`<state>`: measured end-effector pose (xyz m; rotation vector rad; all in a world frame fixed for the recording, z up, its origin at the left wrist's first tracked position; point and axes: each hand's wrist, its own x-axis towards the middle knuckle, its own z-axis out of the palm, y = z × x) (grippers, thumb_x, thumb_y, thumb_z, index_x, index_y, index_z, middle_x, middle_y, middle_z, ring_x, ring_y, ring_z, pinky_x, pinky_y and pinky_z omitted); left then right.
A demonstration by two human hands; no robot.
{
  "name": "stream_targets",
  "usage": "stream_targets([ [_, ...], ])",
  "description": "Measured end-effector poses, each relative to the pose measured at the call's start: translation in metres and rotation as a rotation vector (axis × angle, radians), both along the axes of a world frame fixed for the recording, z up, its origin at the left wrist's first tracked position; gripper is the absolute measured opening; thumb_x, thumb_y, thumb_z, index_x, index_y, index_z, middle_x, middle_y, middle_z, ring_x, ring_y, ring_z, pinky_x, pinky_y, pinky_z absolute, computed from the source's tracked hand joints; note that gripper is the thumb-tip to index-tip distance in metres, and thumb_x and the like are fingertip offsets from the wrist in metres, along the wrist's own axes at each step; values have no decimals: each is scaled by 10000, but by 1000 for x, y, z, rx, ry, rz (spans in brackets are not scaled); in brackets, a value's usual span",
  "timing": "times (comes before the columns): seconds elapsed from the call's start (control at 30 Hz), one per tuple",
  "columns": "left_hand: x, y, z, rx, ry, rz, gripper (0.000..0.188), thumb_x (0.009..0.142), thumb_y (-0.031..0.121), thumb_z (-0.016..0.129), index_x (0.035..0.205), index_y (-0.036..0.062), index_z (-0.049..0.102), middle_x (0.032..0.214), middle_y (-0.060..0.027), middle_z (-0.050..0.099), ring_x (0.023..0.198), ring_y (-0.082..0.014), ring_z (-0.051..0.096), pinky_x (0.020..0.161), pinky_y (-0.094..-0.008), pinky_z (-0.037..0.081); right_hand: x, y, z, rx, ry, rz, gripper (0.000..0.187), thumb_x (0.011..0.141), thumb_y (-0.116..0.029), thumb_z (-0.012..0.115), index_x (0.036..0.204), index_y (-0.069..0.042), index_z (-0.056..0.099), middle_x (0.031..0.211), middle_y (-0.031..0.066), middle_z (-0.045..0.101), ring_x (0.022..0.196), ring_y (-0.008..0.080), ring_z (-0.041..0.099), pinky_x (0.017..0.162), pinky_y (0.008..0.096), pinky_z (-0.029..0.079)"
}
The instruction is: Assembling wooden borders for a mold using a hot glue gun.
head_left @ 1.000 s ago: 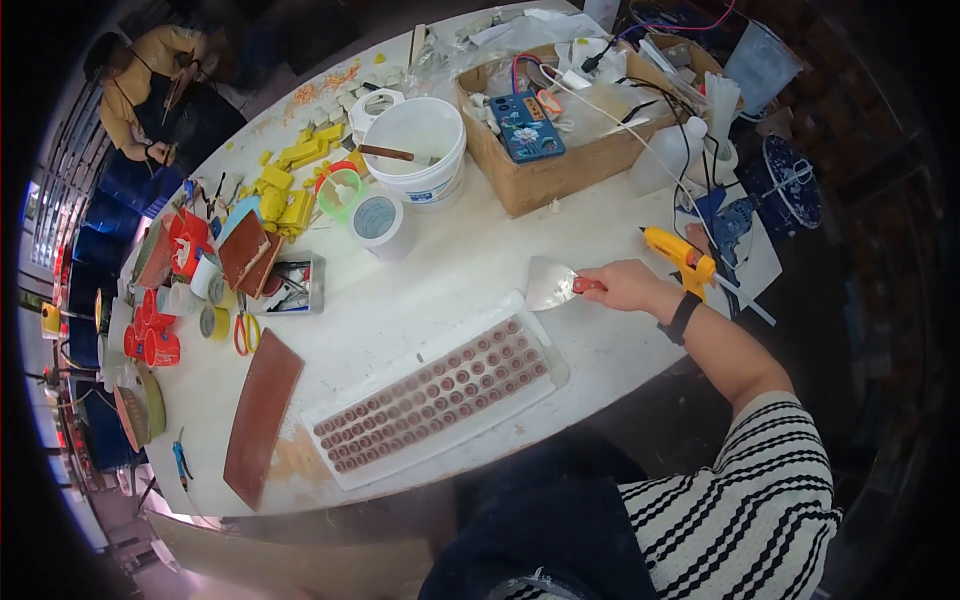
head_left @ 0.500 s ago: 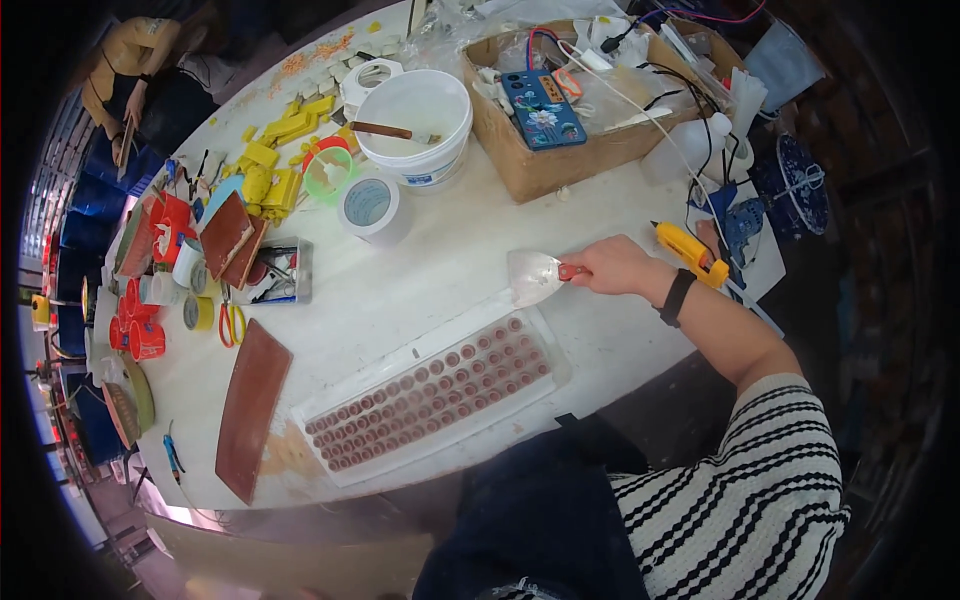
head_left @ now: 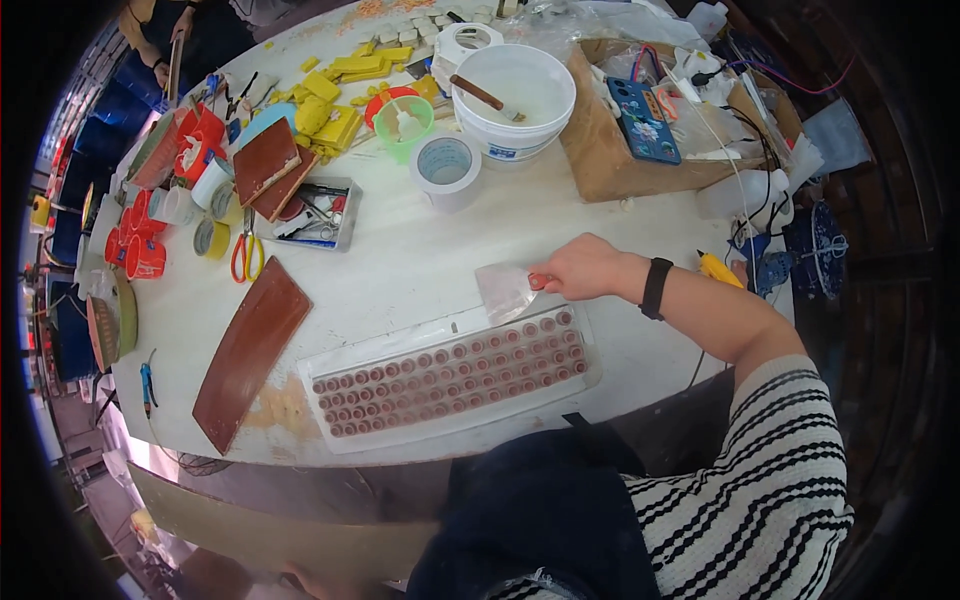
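Observation:
My right hand (head_left: 582, 270) is closed around the red handle of a putty knife (head_left: 507, 293). Its wide metal blade points left and reaches the far edge of a long white tray (head_left: 455, 327), toward the tray's right half. I cannot tell whether the blade touches the tray or only the table. Rows of small round cups with reddish-brown insides (head_left: 447, 370) fill the tray. A dark band circles my right wrist. My left hand does not show.
A curved brown sheet (head_left: 255, 350) lies left of the tray. Beyond stand a tape roll (head_left: 446, 170), a white bucket (head_left: 540, 125) with a brush, and a cardboard box (head_left: 620, 180) with a phone on it. A yellow glue gun (head_left: 718, 270) lies at right. Another person (head_left: 160, 50) works far left.
My right hand has moved the putty knife leftward along the tray's far edge, and the blade now slants nearer to the tray. The whole view has shifted as well.

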<state>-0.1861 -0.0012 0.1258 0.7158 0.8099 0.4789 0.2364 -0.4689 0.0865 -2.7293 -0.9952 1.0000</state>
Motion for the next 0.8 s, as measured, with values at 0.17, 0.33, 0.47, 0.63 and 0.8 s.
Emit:
stream_targets([
  [0.17, -16, 6, -9, 3, -50, 79, 474, 952, 351, 500, 1296, 27, 463, 1275, -131, 532, 1142, -297, 522, 976, -455, 422, 5, 56, 6, -22, 34, 84, 216, 863, -268, 549, 1058, -191, 603, 817, 96, 659, 790, 298, 640, 681, 420, 481],
  [0.33, -27, 8, -16, 13, -43, 154, 479, 951, 369, 498, 1288, 29, 477, 1268, -125, 541, 1135, -288, 528, 977, -444, 420, 7, 108, 25, -92, 57, 109, 242, 849, -250, 543, 1062, -184, 637, 912, 95, 674, 878, 282, 643, 752, 402, 493],
  [0.47, -20, 13, -28, -33, -1, 159, 488, 949, 384, 496, 1289, 33, 480, 1269, -123, 542, 1134, -285, 526, 983, -435, 410, 2, 131, 24, -108, 74, 98, 244, 838, -237, 549, 1056, -172, 636, 913, 99, 675, 878, 279, 646, 754, 405, 492],
  [0.63, -17, 23, -44, -29, 16, 179, 498, 949, 385, 496, 1301, 33, 471, 1275, -119, 539, 1142, -288, 520, 995, -435, 398, -9, 169, 11, -47, 20, 115, 245, 816, -207, 557, 1032, -121, 636, 838, 114, 677, 818, 292, 655, 715, 397, 499],
  [0.8, -19, 30, -48, -50, -31, 162, 501, 949, 381, 496, 1310, 36, 464, 1291, -119, 529, 1156, -291, 513, 1007, -431, 390, -15, 218, 2, 13, -7, 140, 221, 799, -166, 539, 976, -83, 642, 826, 121, 679, 785, 299, 658, 693, 396, 503],
])
